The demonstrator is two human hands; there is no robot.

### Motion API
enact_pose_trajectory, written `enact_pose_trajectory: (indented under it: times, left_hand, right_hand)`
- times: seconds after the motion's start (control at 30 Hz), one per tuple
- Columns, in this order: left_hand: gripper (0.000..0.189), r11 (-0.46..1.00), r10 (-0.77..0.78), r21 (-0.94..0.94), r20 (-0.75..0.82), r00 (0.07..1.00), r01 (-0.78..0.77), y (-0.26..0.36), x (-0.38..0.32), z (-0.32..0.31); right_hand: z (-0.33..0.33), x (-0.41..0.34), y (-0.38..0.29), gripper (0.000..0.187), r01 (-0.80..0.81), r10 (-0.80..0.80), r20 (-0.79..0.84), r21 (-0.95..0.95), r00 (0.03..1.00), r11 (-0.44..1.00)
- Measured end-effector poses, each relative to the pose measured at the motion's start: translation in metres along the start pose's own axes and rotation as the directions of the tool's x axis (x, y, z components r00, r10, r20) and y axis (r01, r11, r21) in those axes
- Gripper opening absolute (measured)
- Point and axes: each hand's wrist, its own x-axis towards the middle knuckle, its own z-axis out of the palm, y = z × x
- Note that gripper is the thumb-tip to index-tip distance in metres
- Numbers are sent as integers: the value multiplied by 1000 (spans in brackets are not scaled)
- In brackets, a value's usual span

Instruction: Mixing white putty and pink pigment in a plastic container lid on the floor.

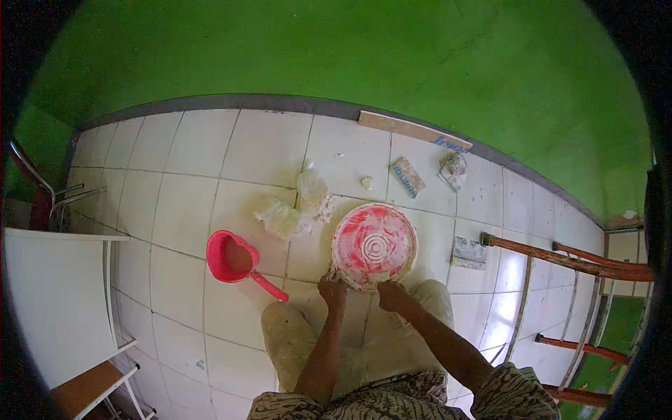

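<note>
On the tiled floor before me lies a round red plastic lid or shallow basin [376, 247], smeared with white paste. My left hand [333, 290] is closed on its lower left rim. At the lower right rim, my right hand [391, 295] is closed around something pale and flat, perhaps a scraper, whose edge touches the red surface. A pink plastic dipper [232, 257] with brownish liquid inside stands to the left, its handle pointing towards my knee. Between dipper and lid, two crumpled clear plastic bags [281, 218] hold whitish material.
Beyond the lid lie a cardboard piece [407, 177], a small bag [452, 171] and a board strip [409, 127] along the green wall. A grey flat plate [469, 253] lies right, beside a red-brown ladder [567, 257]. A white cabinet or table [58, 294] stands left.
</note>
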Motion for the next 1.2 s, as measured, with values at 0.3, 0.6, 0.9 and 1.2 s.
enact_pose_trajectory:
  times: [0.3,0.6,0.9,1.2]
  left_hand:
    - [37,991,59,120,-40,997,-54,15,-4,12]
    - [37,945,-278,157,-72,958,286,60,-13,5]
    - [44,960,180,216,5,984,-177,43,-21,51]
    - [26,994,-10,110,-92,996,20,16,-15,21]
  right_hand:
    - [-50,115,80,26,-150,164,203,-82,965,985]
    - [-29,33,46,26,-160,145,484,-10,863,987]
    - [-22,69,144,20,-217,216,-8,-28,976,976]
    - [15,27,58,28,-394,313,417,122,853,911]
